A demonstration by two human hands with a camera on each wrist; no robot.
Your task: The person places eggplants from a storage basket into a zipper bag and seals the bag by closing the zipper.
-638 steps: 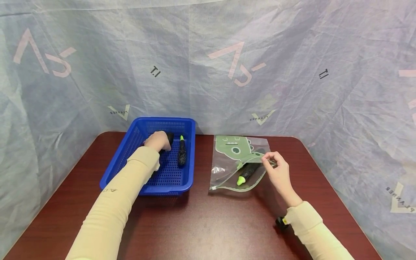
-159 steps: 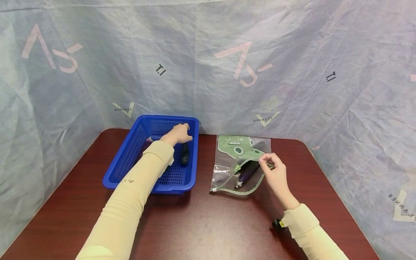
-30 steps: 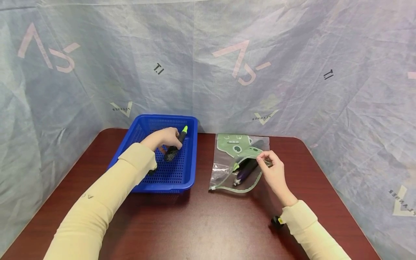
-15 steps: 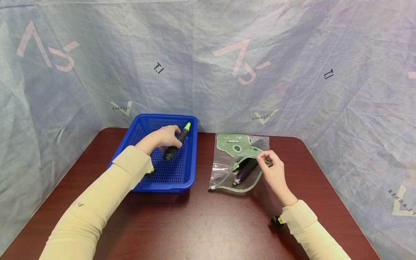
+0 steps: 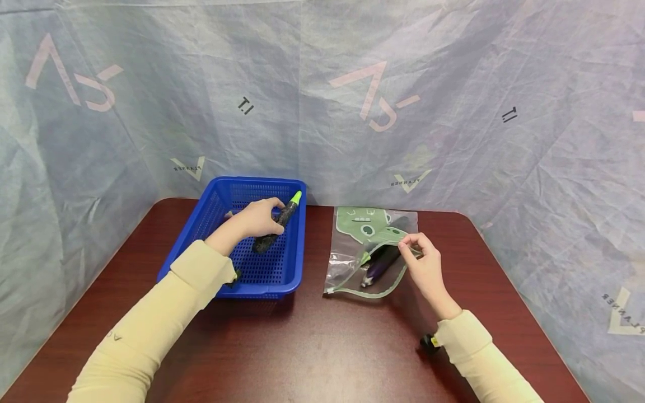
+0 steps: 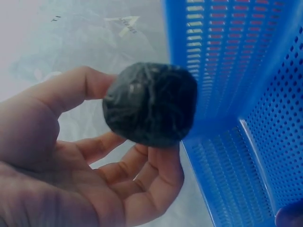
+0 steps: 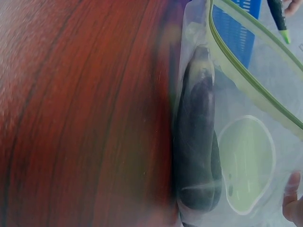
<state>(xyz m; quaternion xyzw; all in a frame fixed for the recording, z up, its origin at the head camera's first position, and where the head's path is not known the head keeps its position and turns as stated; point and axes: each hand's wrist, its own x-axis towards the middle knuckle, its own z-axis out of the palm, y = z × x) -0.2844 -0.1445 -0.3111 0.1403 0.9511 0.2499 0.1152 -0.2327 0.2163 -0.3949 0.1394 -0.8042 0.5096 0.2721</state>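
Note:
In the head view my left hand (image 5: 259,217) is over the blue basket (image 5: 272,292), gripping a long dark vegetable (image 5: 287,215) with a bright green tip. Its wrinkled blunt end (image 6: 150,104) faces the left wrist camera, thumb on one side and fingers on the other. My right hand (image 5: 422,263) pinches the mouth edge of a clear zip bag (image 5: 336,266) printed with a green cartoon, which gapes towards me. Inside it lies a purple eggplant (image 7: 196,127) with a pale stem end; another dark vegetable with a green tip (image 5: 365,258) is partly hidden behind it.
A rounded purple thing (image 6: 291,215) shows in the basket at the left wrist view's corner. Basket and bag stand side by side on the reddish-brown table (image 5: 332,347), close to the grey cloth wall (image 5: 322,101). Black wrist cameras (image 5: 429,343) hang under the cuffs.
Since the oldest frame the eggplant has come into the bag. Over the last second my left hand has shifted the dark vegetable slightly right, towards the basket's right rim. My right hand stays at the bag.

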